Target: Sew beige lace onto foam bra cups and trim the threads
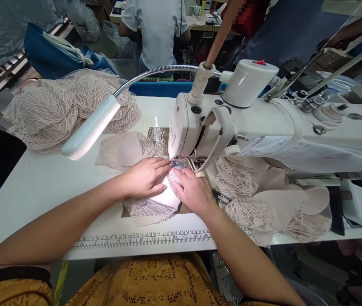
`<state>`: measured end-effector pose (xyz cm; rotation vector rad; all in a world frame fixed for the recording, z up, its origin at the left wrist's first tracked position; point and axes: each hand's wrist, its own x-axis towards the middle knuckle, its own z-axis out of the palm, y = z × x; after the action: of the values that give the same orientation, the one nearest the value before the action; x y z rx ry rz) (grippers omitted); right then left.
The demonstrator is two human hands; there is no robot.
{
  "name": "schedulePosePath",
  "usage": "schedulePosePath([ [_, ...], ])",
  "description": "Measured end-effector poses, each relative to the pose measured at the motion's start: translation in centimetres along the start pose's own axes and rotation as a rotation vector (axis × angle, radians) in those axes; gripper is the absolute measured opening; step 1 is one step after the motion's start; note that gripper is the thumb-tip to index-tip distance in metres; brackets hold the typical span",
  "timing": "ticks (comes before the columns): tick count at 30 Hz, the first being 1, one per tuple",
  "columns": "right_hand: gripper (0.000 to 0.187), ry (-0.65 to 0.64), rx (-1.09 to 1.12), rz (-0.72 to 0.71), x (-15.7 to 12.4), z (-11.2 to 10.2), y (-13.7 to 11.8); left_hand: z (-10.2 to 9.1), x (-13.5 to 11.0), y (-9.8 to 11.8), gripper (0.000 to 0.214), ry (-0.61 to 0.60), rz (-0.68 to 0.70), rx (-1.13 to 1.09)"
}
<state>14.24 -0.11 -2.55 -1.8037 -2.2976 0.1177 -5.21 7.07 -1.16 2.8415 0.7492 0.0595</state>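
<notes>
A pale bra cup piece with lace edging (165, 197) lies under the presser foot of a white sewing machine (185, 127). My left hand (145, 176) rests flat on the piece's left side, fingers stretched toward the needle area and thumb apart. On its right side lies my right hand (195, 191), with fingers extended beside the foot and the thumb on the lace. The needle and the stitching line are hidden by the machine head and my fingers. Just beyond my left hand sits another beige cup with lace (130, 149).
A tall heap of lace cups (69, 104) stands at the back left; more lace pieces (264, 199) lie right of the machine. A lamp (91, 127) on a bent neck hangs over the table. A printed ruler (149, 240) runs along the front edge. A person (155, 32) sits beyond.
</notes>
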Motion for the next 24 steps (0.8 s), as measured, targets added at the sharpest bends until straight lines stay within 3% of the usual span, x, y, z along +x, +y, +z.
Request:
schedulePosePath([
  [7,0.031,0.016,0.081,-0.003,-0.2,0.0,0.6,-1.6,0.0,-1.0,0.052,-0.084,0.063,0.029],
  [11,0.034,0.051,0.139,0.029,-0.6,0.1,1.2,-1.8,-0.5,-0.1,0.035,0.031,0.104,0.094],
  [15,0.034,0.098,0.184,-0.072,-0.8,0.1,1.1,-0.6,-0.7,0.9,0.029,0.133,0.127,0.059],
  [24,0.033,0.066,0.174,-0.156,-0.8,0.1,0.9,0.7,-0.9,0.7,0.034,0.183,0.099,0.011],
])
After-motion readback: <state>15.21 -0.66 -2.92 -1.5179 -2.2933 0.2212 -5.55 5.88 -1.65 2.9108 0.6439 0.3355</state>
